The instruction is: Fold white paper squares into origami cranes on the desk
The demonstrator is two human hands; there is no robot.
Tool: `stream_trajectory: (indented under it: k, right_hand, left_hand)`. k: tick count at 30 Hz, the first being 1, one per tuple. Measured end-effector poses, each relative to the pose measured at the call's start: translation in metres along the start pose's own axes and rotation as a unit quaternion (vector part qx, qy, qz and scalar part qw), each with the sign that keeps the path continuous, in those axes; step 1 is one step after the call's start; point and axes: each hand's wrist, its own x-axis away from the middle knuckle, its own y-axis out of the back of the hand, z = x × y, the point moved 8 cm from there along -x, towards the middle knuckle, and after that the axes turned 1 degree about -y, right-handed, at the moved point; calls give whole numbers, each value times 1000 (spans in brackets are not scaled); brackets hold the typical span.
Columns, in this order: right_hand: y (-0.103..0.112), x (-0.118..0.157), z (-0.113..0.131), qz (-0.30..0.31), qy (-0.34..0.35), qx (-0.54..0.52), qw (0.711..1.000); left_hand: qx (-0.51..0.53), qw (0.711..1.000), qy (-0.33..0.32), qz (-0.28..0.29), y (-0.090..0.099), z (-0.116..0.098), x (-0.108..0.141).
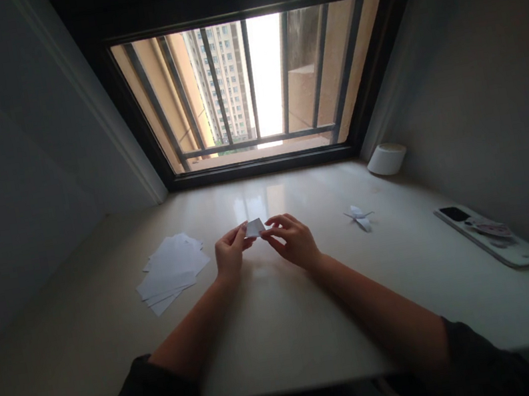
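Observation:
A small folded piece of white paper (254, 228) is held up between both hands, over the middle of the pale sill. My left hand (231, 251) pinches its left side between thumb and fingers. On the other side, the thumb and fingertips of my right hand (292, 239) close on the paper's right edge. Loose white sheets (172, 267) lie in an overlapping pile to the left of my left hand. A folded white paper figure (359, 216) with thin points rests on the sill to the right of my right hand.
A white roll or cup-like object (386, 159) is at the back right corner. A phone in a pale case (494, 236) lies near the right wall. Behind the sill (288, 336) is a barred window (262, 166) in a dark frame.

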Motion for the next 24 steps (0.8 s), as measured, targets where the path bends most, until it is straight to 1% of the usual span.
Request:
stream_trajectory:
  k: [2, 4, 7, 9, 13, 16, 21, 24]
  right_hand:
    - [3, -1, 1, -12, -10, -22, 1000]
    - [5, -2, 1, -29, -33, -74, 996]
    - [3, -1, -5, -50, -88, -167, 981]
    - [0, -1, -9, -56, -117, -212, 969]
    - [-7, 0, -14, -54, -152, -268, 950]
    - [-8, 0, -16, -45, -163, -286, 943]
    - [-6, -2, -18, -39, -165, -294, 941]
    - [0, -3, -16, -49, -156, -271, 949]
  left_hand:
    - [8, 1000, -4, 16, -3, -1, 0]
    - [-4, 999, -17, 45, -8, -5, 2]
    - [-31, 994, -39, 93, -16, -11, 5]
    - [-39, 992, -45, 111, -19, -13, 7]
    - [-32, 993, -49, 107, -19, -14, 6]
    - [-30, 993, -54, 103, -18, -15, 5]
    - [-37, 992, -57, 105, -19, -19, 6]
    - [-41, 992, -58, 108, -19, -18, 5]
